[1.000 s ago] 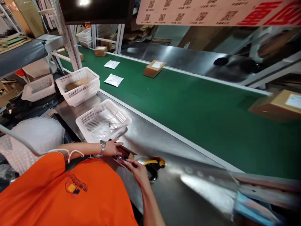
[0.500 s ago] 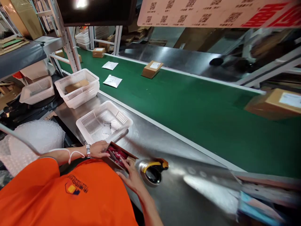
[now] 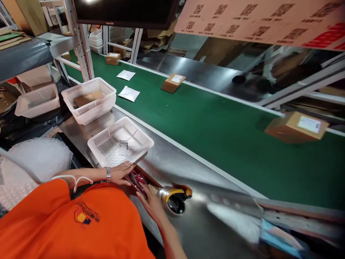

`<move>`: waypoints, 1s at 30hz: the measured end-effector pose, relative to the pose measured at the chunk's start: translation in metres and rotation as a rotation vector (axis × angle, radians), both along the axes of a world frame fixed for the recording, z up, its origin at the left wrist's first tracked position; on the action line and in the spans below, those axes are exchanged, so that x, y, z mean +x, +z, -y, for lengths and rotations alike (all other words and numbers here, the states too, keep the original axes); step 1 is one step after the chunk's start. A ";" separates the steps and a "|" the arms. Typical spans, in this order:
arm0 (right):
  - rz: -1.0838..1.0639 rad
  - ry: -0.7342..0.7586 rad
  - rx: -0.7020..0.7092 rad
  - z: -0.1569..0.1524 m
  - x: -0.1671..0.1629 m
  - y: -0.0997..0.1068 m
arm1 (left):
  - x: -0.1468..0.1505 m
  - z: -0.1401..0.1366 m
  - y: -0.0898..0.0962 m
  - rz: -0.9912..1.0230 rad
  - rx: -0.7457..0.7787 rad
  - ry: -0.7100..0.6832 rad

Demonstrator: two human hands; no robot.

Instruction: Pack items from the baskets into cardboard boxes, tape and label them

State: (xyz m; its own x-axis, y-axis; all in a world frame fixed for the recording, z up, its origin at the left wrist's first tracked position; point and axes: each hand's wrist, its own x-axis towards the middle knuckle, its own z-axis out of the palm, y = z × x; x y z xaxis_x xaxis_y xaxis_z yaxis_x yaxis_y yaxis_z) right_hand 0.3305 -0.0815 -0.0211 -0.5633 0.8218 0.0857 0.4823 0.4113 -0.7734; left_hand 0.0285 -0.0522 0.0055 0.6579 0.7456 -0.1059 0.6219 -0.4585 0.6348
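A small open cardboard box (image 3: 150, 177) lies on the metal bench against the front of my body. Inside it are dark red items in what looks like clear plastic wrapping (image 3: 139, 178). My left hand (image 3: 122, 174), with a metal watch at the wrist, rests its stretched fingers along the box's left end. From the right, my right hand (image 3: 151, 201) reaches in with fingers spread, the tips touching the wrapped items and thumb at the near side. Beside the box's right corner lies a yellow and black tape dispenser (image 3: 176, 199).
A white perforated basket (image 3: 98, 149) with a paper slip stands beyond the box; another basket (image 3: 93, 117) holds flat cardboard. The green conveyor (image 3: 205, 126) carries parcels and white mailers (image 3: 129, 93). Bubble wrap (image 3: 37, 165) is at left. A monitor (image 3: 124, 12) and QR-code board (image 3: 242, 21) hang above.
The box has shifted slightly right, closer to the tape dispenser, and my hands have moved with it. My left fingers are straighter now. The camera view has turned slightly right.
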 end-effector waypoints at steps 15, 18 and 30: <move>-0.076 -0.177 -0.058 0.005 -0.002 -0.016 | 0.023 -0.019 0.009 -0.169 0.042 0.039; -0.049 -0.347 -0.017 0.007 -0.005 -0.022 | 0.025 -0.025 0.003 -0.105 0.106 0.161; 0.227 -0.493 0.471 -0.017 -0.022 -0.006 | -0.004 -0.031 -0.015 -0.037 0.101 0.301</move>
